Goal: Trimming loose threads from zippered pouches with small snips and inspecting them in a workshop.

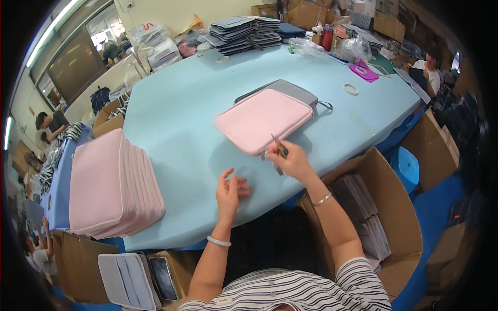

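Observation:
A pink zippered laptop sleeve (267, 119) lies flat in the middle of the table, partly covering a grey sleeve (293, 89) that has a dark wrist loop. My right hand (294, 163) grips a small pair of thread snips (281, 151), their tips pointing up by the pink sleeve's near right edge. Nearer to me, my left hand (230, 197) hovers over the table, fingers apart and loosely bent, with nothing in it. A tall stack of pink sleeves (98, 181) stands on the table to its left.
Dark folded sleeves (244, 33) are piled at the table's (176, 114) far edge. A tape roll (350, 89) and a purple piece (364, 71) lie far right. An open carton (399, 223) holding sleeves is beside my right arm. Other people work at both sides.

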`<state>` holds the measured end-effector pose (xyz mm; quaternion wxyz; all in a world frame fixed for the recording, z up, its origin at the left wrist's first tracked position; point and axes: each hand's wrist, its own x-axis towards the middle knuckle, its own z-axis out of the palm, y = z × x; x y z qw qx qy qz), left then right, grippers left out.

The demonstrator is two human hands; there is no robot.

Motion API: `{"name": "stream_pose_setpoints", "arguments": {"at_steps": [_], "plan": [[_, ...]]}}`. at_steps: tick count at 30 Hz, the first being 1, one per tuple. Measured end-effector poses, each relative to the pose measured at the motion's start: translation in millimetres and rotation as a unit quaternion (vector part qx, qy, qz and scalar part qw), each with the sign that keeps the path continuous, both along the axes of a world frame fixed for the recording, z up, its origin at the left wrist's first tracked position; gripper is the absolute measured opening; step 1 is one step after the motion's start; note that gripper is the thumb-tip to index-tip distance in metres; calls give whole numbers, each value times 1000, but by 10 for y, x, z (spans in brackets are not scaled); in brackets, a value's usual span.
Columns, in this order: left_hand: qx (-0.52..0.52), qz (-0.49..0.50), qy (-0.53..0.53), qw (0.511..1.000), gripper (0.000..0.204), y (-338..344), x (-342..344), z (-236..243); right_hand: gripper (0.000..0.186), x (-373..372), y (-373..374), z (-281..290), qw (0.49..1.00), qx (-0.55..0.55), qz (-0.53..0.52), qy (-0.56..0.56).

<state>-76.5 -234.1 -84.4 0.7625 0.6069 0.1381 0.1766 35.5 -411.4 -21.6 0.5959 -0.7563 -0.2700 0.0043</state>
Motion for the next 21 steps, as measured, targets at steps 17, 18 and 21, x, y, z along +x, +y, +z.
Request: {"name": "stream_pose_setpoints", "arguments": {"at_steps": [17, 18, 21], "plan": [[-136, -40, -21, 990, 48, 580, -443, 147, 10, -1155, -694, -600, 944, 206, -88, 242], [-135, -41, -14, 990, 48, 620, -490, 142, 15, -1152, -745, -602, 933, 228, -123, 248], [-130, -45, -13, 990, 49, 683, -571, 123, 26, -1126, -875, -558, 907, 287, -154, 266]]}}
